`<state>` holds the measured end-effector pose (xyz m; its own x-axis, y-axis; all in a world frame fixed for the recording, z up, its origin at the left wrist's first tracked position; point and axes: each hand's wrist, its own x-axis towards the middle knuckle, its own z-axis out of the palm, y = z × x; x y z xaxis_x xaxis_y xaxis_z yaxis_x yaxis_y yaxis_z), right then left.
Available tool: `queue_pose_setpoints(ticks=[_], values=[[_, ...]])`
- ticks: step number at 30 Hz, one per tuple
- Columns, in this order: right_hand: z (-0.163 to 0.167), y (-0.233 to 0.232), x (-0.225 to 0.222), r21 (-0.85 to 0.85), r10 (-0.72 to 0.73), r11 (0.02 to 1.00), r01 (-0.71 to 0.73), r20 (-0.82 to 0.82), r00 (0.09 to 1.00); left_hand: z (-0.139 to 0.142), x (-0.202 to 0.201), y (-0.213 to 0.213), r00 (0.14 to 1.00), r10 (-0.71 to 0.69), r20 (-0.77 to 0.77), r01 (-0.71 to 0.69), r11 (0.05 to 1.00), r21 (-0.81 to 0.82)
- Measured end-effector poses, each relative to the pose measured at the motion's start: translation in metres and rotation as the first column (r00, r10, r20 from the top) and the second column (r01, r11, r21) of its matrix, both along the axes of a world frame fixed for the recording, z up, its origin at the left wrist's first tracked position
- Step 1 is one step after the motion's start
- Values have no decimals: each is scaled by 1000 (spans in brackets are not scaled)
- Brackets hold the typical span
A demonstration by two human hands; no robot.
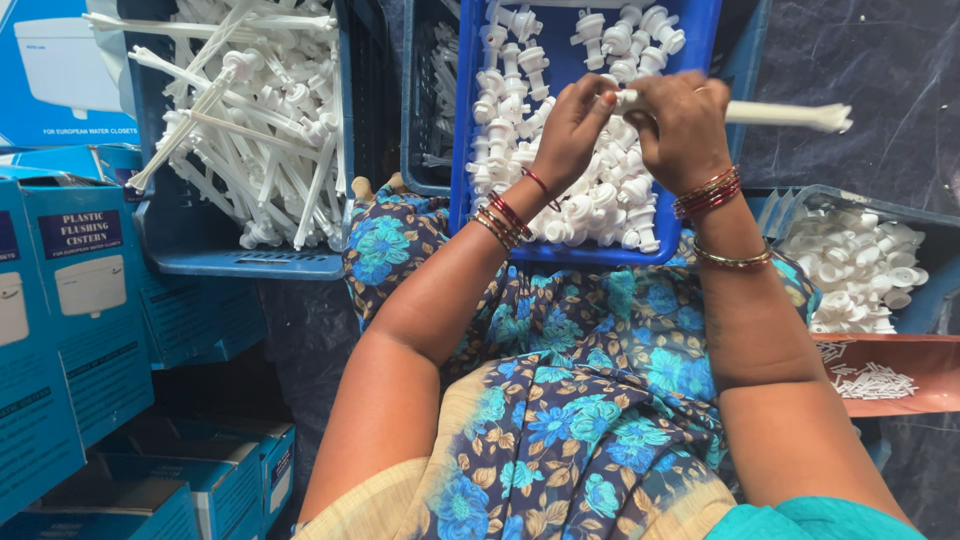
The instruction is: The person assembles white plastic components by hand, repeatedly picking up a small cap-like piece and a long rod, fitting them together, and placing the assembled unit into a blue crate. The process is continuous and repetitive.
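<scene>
The lap [590, 400] propped the tray [700, 130]; above it, the right hand [680, 125] clamped the rod [790, 115] while the left hand [575, 125] pinched its near end.

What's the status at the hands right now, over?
Both hands, left and right, closed on one white plastic rod, above the blue tray of white fittings. Nothing blocking them.
</scene>
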<state>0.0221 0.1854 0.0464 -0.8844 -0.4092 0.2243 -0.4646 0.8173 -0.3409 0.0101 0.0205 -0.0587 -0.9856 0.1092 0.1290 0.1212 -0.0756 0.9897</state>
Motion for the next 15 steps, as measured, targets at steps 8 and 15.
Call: queue_pose_setpoints(ticks=[8, 15], values=[[39, 74, 28, -166, -243, 969, 183, -512, 824, -5, -14, -17, 943, -197, 267, 41, 868, 495], [-10, 220, 170, 203, -568, 739, 642, -323, 757, 24, -15, -33, 843, -274, 463, -95, 771, 630]])
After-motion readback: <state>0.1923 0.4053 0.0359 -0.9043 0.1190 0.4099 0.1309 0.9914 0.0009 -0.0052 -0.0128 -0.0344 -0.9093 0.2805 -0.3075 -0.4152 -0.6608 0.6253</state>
